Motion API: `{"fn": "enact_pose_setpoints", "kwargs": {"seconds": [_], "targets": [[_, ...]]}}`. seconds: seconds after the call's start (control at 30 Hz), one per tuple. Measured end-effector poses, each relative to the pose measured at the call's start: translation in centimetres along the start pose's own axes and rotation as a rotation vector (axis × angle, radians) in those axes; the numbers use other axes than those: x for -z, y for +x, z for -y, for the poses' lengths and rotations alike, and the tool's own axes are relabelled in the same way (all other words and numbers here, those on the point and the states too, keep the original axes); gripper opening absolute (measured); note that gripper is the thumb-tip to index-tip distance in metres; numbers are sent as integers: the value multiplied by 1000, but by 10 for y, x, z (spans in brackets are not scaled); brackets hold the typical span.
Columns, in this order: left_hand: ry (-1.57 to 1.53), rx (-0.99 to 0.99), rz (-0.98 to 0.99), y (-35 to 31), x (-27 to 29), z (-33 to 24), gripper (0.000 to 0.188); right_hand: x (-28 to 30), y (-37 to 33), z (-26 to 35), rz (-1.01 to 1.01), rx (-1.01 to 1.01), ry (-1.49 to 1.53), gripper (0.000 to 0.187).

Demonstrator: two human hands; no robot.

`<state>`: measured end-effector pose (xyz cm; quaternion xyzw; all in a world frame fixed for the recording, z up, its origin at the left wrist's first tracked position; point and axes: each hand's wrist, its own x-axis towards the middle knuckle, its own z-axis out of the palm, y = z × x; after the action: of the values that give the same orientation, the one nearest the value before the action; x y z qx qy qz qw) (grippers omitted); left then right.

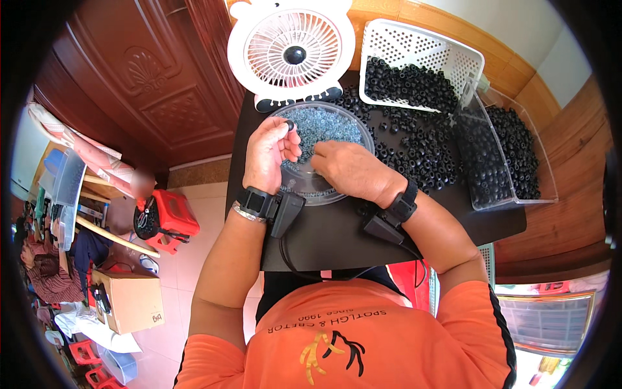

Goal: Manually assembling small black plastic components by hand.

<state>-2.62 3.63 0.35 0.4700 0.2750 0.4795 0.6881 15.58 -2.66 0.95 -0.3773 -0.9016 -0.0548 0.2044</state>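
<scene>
My left hand (pixel 267 152) pinches one small black ring-like part (pixel 290 125) between thumb and forefinger, above the left rim of a round clear tub. Small translucent blue pieces (pixel 330 126) fill the far side of that tub (pixel 299 196), and its bottom shows through nearer to me. Over the tub's right half, my right hand (pixel 356 170) reaches in with its fingers closed together. Whatever those fingertips hold is hidden. Many more black ring-like parts (pixel 421 155) lie loose on the dark table, right of the tub.
A white animal-shaped fan (pixel 295 55) stands behind the tub. A white perforated basket (pixel 424 39) tips black parts towards the table, and a clear bin (pixel 551 185) of them stands at the right. Cables run from wrist devices. A red stool (pixel 176 214) is on the floor, left.
</scene>
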Motion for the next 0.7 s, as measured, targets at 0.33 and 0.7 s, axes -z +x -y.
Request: {"fn": "enact_pose_setpoints", "kwargs": {"seconds": [0.33, 0.7], "targets": [[103, 111, 165, -8, -20, 13, 19, 14, -4, -29, -375, -605, 1056, 16], [97, 135, 249, -13, -26, 16, 20, 22, 2, -15, -308, -540, 1133, 15]]}}
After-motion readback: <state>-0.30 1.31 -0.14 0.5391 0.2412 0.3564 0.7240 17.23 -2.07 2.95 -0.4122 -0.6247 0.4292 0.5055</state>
